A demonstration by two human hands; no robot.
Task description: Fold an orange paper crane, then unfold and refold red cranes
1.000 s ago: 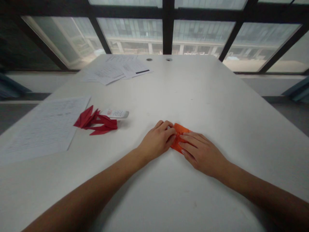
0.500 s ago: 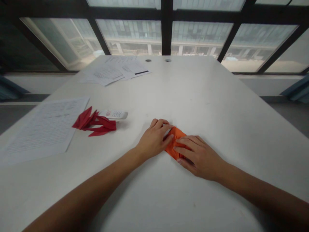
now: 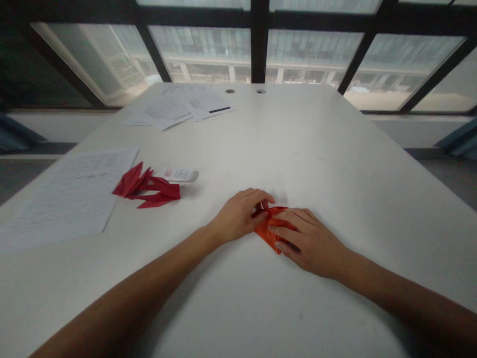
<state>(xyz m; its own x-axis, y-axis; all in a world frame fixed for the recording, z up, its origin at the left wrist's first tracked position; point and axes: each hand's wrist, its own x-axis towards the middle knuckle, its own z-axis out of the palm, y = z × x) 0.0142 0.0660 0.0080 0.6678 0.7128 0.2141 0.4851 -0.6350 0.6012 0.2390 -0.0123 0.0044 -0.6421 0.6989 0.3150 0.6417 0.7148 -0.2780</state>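
A folded sheet of orange origami paper (image 3: 269,227) lies on the white table between my hands, partly hidden by my fingers. My left hand (image 3: 238,216) pinches its upper left edge with the fingertips. My right hand (image 3: 309,242) rests over the right part, fingers pressing along the fold. The paper's lower corner points toward me and shows past my right fingers.
A red folded paper model (image 3: 146,188) and a white remote control (image 3: 179,175) lie left of my hands. A printed sheet (image 3: 70,191) lies further left, more papers (image 3: 175,107) lie at the far end of the white table (image 3: 298,149), and windows stand behind it.
The orange paper has gone from a wider flat shape to a narrower folded one. My left fingers have shifted onto its upper edge, and my hands have closed in on it.
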